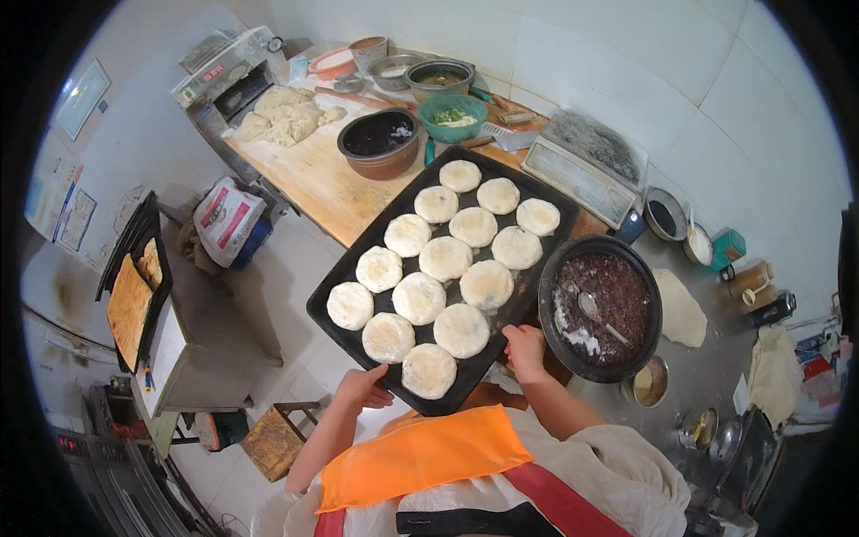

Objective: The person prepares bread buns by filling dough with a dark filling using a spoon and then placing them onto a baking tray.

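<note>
A black baking tray spans the middle of the head view, tilted across the wooden worktop's edge. Rows of round, pale, floured dough cakes lie on it. My left hand grips the tray's near left corner, fingers under the rim. At the near right edge, my right hand holds the rim too, its fingers partly hidden below. Close beside that hand stands a large dark bowl of dark red filling with white powder and a spoon in it.
Behind the tray, the wooden worktop bears a dough heap, a brown pot, a green bowl and a scale. At left stand a cabinet with flatbread and a wooden stool.
</note>
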`<state>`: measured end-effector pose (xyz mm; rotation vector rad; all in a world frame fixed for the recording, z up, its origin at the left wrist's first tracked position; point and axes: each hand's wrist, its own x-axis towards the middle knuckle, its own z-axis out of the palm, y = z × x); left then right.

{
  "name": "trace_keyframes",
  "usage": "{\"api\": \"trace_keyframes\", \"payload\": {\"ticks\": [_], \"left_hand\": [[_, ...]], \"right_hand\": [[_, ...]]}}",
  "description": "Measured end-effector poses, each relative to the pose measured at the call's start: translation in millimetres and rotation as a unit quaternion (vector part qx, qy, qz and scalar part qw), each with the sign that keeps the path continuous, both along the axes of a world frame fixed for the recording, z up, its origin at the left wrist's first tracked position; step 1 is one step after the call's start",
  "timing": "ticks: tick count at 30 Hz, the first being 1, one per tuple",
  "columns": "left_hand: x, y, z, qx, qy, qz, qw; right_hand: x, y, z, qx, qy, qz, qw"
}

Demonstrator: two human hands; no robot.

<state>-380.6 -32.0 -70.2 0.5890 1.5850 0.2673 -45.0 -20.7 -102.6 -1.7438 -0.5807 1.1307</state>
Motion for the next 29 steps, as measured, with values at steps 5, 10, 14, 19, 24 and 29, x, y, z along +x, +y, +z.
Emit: {"api": "trace_keyframes", "payload": {"ticks": [5,10,14,19,24,29], "left_hand": [[15,-7,18,0.051,0.043,0.018,0.998],[11,-12,20,0.06,-0.002,0.068,0.996],[21,-25,33,0.141,-0.031,0.13,0.981],[28,-28,57,0.201,-0.036,0.166,0.965],[29,-30,88,0.275,0.034,0.116,0.954],[23,-50,101,0.336,0.13,0.051,0.931]], "right_hand": [[-2,1,8,0.002,-0.01,0.004,1.0],[-2,1,1,0.006,0.037,-0.002,0.999],[-4,1,9,0.029,0.082,-0.033,0.996],[-6,-5,21,0.07,0.195,-0.073,0.976],[2,8,2,0.162,0.46,-0.044,0.872],[-17,27,-9,0.224,0.529,0.202,0.793]]}}
